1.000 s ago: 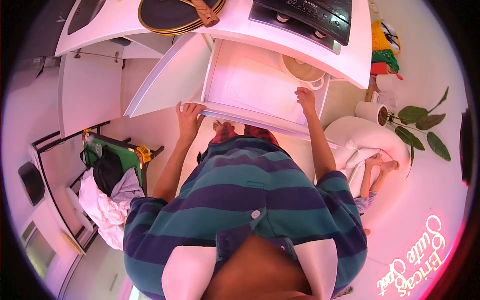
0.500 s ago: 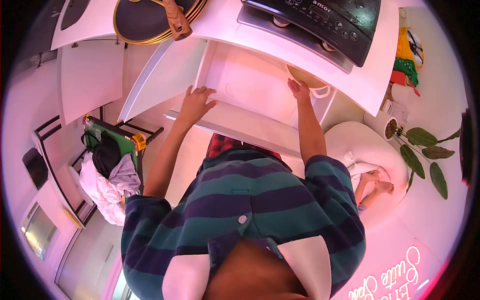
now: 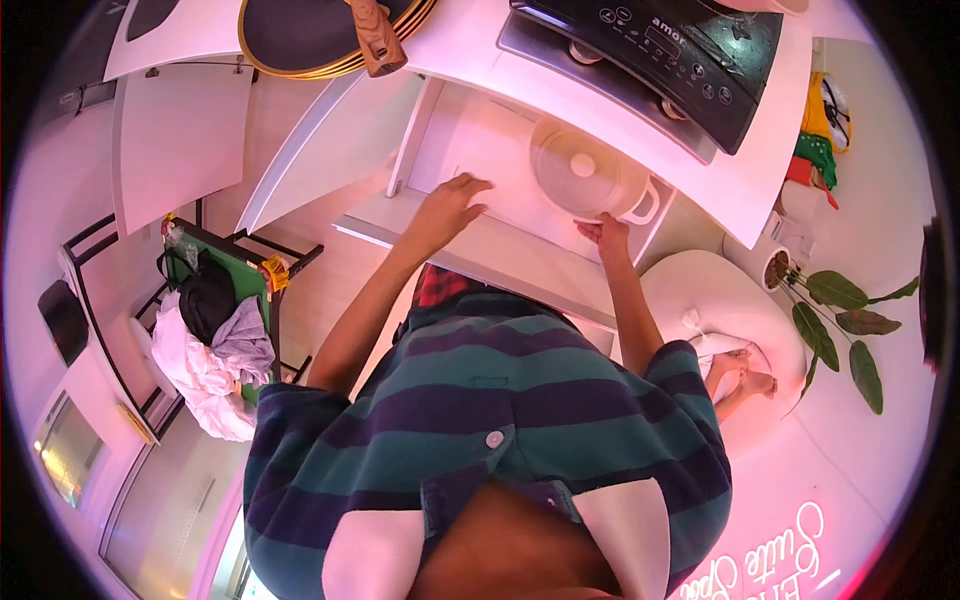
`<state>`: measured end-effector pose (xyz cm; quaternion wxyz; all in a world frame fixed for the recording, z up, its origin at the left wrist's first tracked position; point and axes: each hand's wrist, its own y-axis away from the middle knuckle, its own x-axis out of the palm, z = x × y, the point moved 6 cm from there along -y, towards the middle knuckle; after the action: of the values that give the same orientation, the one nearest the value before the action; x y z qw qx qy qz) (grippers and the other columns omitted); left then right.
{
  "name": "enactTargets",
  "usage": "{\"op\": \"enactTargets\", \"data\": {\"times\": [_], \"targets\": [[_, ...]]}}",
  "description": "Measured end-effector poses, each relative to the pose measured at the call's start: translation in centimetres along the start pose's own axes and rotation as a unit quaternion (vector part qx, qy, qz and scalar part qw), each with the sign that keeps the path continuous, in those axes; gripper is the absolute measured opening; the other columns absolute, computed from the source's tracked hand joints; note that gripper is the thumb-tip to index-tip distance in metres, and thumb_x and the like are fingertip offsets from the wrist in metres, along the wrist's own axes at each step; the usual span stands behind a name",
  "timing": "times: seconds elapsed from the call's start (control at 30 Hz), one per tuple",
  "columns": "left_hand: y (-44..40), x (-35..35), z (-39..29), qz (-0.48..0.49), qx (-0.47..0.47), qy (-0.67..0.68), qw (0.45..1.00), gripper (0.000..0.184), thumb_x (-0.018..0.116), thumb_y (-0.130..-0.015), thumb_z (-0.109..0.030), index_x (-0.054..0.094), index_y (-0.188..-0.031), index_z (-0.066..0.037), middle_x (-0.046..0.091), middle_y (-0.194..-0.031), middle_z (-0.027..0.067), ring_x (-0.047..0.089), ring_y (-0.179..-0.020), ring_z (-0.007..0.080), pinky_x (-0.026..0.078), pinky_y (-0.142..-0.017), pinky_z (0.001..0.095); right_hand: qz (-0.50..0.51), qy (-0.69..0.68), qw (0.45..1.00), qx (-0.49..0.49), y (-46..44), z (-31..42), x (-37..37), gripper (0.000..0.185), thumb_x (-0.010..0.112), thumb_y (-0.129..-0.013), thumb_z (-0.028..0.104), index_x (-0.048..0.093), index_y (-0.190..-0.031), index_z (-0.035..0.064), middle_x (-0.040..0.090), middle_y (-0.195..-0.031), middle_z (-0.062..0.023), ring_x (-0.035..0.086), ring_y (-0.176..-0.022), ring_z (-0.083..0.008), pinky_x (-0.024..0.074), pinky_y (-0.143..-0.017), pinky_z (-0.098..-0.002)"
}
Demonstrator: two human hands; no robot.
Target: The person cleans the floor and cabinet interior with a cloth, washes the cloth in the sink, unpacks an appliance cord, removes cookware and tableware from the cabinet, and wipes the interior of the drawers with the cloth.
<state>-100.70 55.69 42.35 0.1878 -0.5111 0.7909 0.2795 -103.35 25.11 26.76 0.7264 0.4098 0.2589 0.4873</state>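
Observation:
A white pot with a see-through lid and a pale round knob sits in the pulled-out white drawer, towards its right side. One looped handle of the pot points to the right. My right hand is at the pot's near edge, fingers partly stretched out and not wrapped round it; whether they touch it I cannot tell. Over the drawer's left part, to the left of the pot, my left hand hovers with its fingers apart and nothing in them.
Above the drawer, the white counter holds a black cooktop and stacked dark plates with a wooden-looking handle across them. A cabinet door stands ajar at left. A person's feet rest on a beanbag.
The pot shows much more of itself, further out from under the counter edge. My left hand has shifted right over the drawer; my right hand has come down nearer to me.

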Motion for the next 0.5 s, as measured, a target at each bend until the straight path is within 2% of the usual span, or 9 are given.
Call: {"op": "enactTargets", "data": {"times": [0.03, 0.1, 0.17, 0.27, 0.37, 0.5], "targets": [[-0.9, 0.8, -0.7, 0.002, 0.016, 0.035, 0.999, 0.031, 0.059, -0.077, -0.015, 0.052, -0.106, -0.008, 0.054, -0.102, 0.01, 0.053, -0.09, 0.0301, 0.043, -0.076, 0.0379, 0.014, 0.027, 1.0, 0.002, 1.6, -0.1, 0.0, 0.03, 0.045, -0.076, 0.004, 0.043, -0.097, -0.0163, 0.058, -0.083, -0.0255, 0.063, -0.069, -0.0348, 0.0561, -0.06, -0.0373], [-3.2, 2.7, -2.4, 0.001, 0.065, 0.01, 0.998, 0.035, 0.058, -0.074, -0.008, 0.05, -0.109, -0.009, 0.05, -0.107, 0.0111, 0.053, -0.091, 0.0289, 0.045, -0.076, 0.0351, 0.033, 0.071, 0.997, 0.006, 4.3, -0.3, -0.1, 0.028, 0.047, -0.076, 0.006, 0.047, -0.092, -0.0163, 0.059, -0.08, -0.025, 0.063, -0.068, -0.0332, 0.0558, -0.06, -0.0365], [-5.7, 6.4, -2.7, 0.02, 0.113, -0.063, 0.991, 0.044, 0.059, -0.07, -0.006, 0.049, -0.112, -0.011, 0.047, -0.109, 0.0116, 0.053, -0.092, 0.0292, 0.047, -0.077, 0.0375, 0.041, 0.109, 0.993, 0.012, 6.7, -0.4, 0.0, 0.026, 0.049, -0.076, 0.009, 0.051, -0.087, -0.0152, 0.06, -0.075, -0.023, 0.064, -0.065, -0.0309, 0.0558, -0.058, -0.035], [-7.1, 11.1, -3.2, 0.154, 0.107, -0.206, 0.96, 0.048, 0.062, -0.065, -0.005, 0.052, -0.112, -0.014, 0.045, -0.108, 0.014, 0.053, -0.092, 0.0322, 0.05, -0.074, 0.0392, 0.049, 0.125, 0.991, -0.007, 9.9, -0.5, 0.2, 0.026, 0.051, -0.076, 0.011, 0.053, -0.084, -0.0142, 0.061, -0.074, -0.021, 0.064, -0.064, -0.0293, 0.0556, -0.057, -0.0346], [-7.0, 13.0, -3.4, 0.172, 0.14, -0.26, 0.94, 0.052, 0.066, -0.06, -0.006, 0.054, -0.11, -0.017, 0.045, -0.106, 0.0162, 0.051, -0.093, 0.0345, 0.05, -0.07, 0.0407, 0.05, 0.122, 0.991, -0.009, 13.0, 0.2, 0.6, 0.026, 0.052, -0.076, 0.011, 0.054, -0.084, -0.0139, 0.061, -0.074, -0.0202, 0.063, -0.06, -0.0268, 0.0553, -0.056, -0.0336], [-6.5, 11.3, -3.5, 0.161, 0.117, -0.181, 0.963, 0.056, 0.07, -0.052, -0.011, 0.057, -0.106, -0.017, 0.045, -0.106, 0.0175, 0.05, -0.095, 0.0344, 0.049, -0.072, 0.0404, 0.054, 0.107, 0.992, -0.031, 14.4, 0.3, 1.0, 0.027, 0.052, -0.076, 0.011, 0.054, -0.085, -0.0139, 0.061, -0.073, -0.0201, 0.063, -0.06, -0.0256, 0.0549, -0.055, -0.0321]]}}
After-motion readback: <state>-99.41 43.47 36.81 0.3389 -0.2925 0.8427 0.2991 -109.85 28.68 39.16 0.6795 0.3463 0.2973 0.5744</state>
